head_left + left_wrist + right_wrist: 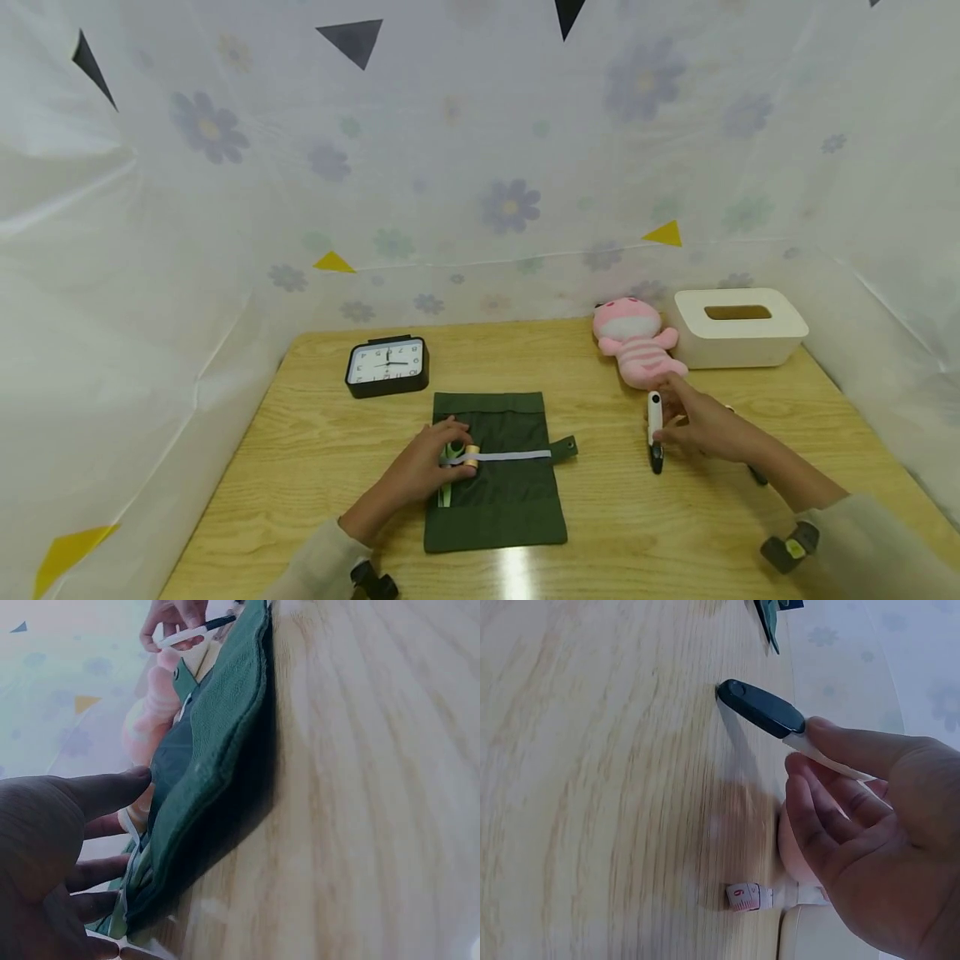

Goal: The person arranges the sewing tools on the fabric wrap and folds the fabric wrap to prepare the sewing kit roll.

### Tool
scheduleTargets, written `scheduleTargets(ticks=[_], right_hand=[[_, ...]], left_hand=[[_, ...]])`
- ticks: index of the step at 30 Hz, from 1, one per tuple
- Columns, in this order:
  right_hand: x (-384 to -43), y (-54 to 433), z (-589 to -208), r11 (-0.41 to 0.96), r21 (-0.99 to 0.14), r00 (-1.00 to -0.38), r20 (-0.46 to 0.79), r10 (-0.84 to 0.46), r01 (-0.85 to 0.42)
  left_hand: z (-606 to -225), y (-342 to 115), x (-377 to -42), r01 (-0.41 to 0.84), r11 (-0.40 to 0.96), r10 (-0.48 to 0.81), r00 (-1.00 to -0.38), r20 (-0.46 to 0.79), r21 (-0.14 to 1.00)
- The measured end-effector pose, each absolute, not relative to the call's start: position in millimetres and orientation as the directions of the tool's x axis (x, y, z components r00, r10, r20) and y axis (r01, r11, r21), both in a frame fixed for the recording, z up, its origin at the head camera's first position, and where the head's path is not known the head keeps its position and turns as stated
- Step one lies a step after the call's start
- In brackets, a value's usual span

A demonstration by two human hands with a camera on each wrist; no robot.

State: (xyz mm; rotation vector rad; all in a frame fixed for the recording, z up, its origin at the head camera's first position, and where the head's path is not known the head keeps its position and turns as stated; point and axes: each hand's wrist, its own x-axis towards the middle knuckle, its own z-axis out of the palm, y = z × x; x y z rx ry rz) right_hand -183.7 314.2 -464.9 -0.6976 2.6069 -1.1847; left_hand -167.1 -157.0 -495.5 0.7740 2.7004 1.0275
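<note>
A dark green fabric roll [495, 525] lies unfolded on the table, with a pale elastic strap [517, 456] across it. My left hand [431, 460] is over its left side, thumb and fingers about a small peach-coloured spool [472, 455] at the strap. Light green scissors [454, 450] lie partly hidden beneath that hand. To the right, my right hand [705, 421] pinches a slim white tool with a black end [656, 429]; its exact kind is unclear. In the right wrist view the tool [765, 709] is held just above the table, black end pointing away from the palm.
A rolled tape measure [744, 896] sits near the right hand. Under the right forearm, a dark object [757, 475] is mostly hidden. Behind are a black-framed clock [387, 367], a pink plush toy [637, 346] and a white tissue box [738, 333].
</note>
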Motion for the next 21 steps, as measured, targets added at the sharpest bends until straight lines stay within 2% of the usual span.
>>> scheduleTargets(ticks=[5, 12, 16, 21], right_hand=[[-184.1, 307.8, -462.7, 0.509, -0.777, -0.852, 0.067, -0.519, -0.372], [-186.1, 298.1, -463.1, 0.447, -0.825, -0.844, 0.066, -0.532, -0.346], [-189.7, 292.5, -463.6, 0.39, -0.859, -0.83, 0.068, -0.554, -0.331], [-195.7, 285.2, -460.5, 0.404, -0.852, -0.822, 0.052, -0.568, -0.332]], left_hand=[[-492.2, -152.0, -165.4, 0.448, 0.661, 0.507, -0.858, 0.081, 0.602], [-486.5, -139.1, -165.7, 0.566, 0.707, 0.541, -0.819, 0.191, 0.425], [-487.2, -131.6, -166.2, 0.602, 0.719, 0.572, -0.797, 0.194, 0.348], [-492.0, -126.4, -167.5, 0.619, 0.722, 0.588, -0.785, 0.196, 0.31]])
